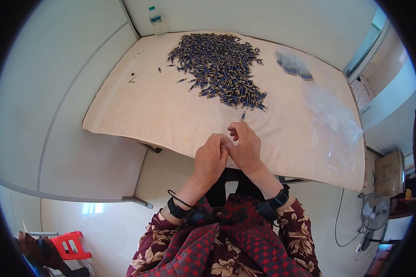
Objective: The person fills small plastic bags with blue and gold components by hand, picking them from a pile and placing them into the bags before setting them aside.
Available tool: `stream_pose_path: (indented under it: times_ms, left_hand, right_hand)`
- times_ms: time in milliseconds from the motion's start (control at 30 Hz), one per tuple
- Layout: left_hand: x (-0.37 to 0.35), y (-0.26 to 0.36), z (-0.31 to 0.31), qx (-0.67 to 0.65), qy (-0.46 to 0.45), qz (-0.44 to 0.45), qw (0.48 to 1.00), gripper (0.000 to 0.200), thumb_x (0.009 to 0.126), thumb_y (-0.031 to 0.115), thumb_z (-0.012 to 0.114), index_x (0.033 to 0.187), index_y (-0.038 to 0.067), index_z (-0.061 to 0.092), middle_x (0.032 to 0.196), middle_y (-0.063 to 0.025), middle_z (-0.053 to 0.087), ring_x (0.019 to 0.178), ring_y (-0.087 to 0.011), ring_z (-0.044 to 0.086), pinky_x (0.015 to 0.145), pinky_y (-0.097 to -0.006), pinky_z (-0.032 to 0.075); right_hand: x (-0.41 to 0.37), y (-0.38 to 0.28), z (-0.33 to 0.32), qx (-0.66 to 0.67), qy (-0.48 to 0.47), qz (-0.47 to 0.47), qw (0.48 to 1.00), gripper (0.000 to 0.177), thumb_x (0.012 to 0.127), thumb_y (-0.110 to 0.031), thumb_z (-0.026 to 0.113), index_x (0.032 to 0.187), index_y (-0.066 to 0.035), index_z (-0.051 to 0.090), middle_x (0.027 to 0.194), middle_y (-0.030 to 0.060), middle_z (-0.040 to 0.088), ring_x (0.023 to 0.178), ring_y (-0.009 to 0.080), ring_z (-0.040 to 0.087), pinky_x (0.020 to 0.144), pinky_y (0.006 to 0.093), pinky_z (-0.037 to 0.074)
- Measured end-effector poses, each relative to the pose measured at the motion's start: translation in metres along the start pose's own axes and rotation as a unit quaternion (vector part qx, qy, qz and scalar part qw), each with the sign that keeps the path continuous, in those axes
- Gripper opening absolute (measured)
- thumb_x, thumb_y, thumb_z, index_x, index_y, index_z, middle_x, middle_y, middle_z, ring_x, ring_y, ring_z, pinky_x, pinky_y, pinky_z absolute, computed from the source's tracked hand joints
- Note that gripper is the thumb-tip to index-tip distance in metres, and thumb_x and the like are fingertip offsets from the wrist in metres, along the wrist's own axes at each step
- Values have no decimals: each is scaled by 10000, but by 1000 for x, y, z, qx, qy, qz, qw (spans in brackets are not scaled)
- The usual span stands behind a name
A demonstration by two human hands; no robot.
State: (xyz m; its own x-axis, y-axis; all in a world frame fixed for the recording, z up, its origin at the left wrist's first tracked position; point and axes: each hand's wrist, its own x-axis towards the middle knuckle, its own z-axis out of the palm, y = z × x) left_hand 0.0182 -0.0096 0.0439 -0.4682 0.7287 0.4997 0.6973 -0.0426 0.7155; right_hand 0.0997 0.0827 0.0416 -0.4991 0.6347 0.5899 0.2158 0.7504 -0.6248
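Observation:
My left hand (pixel 209 159) and my right hand (pixel 246 147) meet over the front edge of the cloth-covered table (pixel 171 124). Both have curled fingers pinching a small piece of clear plastic (pixel 227 144), which looks like a little bag; most of it is hidden by the fingers. Just beyond my right fingertips lies a single small dark-blue cylinder with gold-coloured ends (pixel 243 116). Behind it spreads a large pile of the same blue-and-gold cylinders (pixel 222 64).
Filled clear packets (pixel 289 64) lie at the back right, with loose clear plastic bags (pixel 335 129) along the right side. A water bottle (pixel 156 22) stands at the back left. On the floor are a red stool (pixel 70 245) and a fan (pixel 374 211).

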Motion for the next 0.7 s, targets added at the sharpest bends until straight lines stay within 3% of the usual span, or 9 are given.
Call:
stream_pose_path:
  times_ms: [100,167,267,400,533,700]
  left_hand:
    - [-4,-2,3,29,5,18,999,168,752,-6,595,854,62,480,736,-132,556,608,-354,577,526,-428,456]
    - [-3,-1,4,42,6,29,999,175,744,-7,604,848,63,482,738,-128,554,605,-348,577,522,-421,457]
    - [2,1,2,50,52,21,997,168,738,-43,611,808,49,489,638,-114,526,514,-255,546,471,-339,431]
    - [5,1,3,62,78,43,994,180,719,-48,619,803,51,494,672,-105,538,504,-232,538,464,-329,428]
    - [11,3,4,74,57,50,994,155,722,9,625,810,63,508,745,-98,539,582,-299,576,498,-380,456]
    - [7,7,6,48,45,70,995,144,726,22,628,819,61,525,779,-92,554,579,-301,568,490,-375,457]
  right_hand:
    - [6,9,-1,22,64,45,997,190,739,-43,673,883,-81,556,817,68,567,651,225,601,534,322,474]
    - [5,14,3,11,69,41,997,184,744,-42,672,880,-81,555,819,68,570,643,223,601,531,321,473]
    - [6,15,8,-8,77,32,996,172,754,-41,671,873,-81,553,823,67,575,629,220,600,526,318,471]
    - [6,6,6,5,50,74,996,156,755,-29,655,860,-78,552,825,65,580,646,220,606,533,316,475]
    - [1,8,9,-23,8,50,998,151,754,-22,646,860,-74,552,837,67,587,645,229,609,544,315,480]
    - [1,18,7,91,3,119,989,144,763,-47,669,866,-61,570,781,65,611,576,192,589,536,300,470]
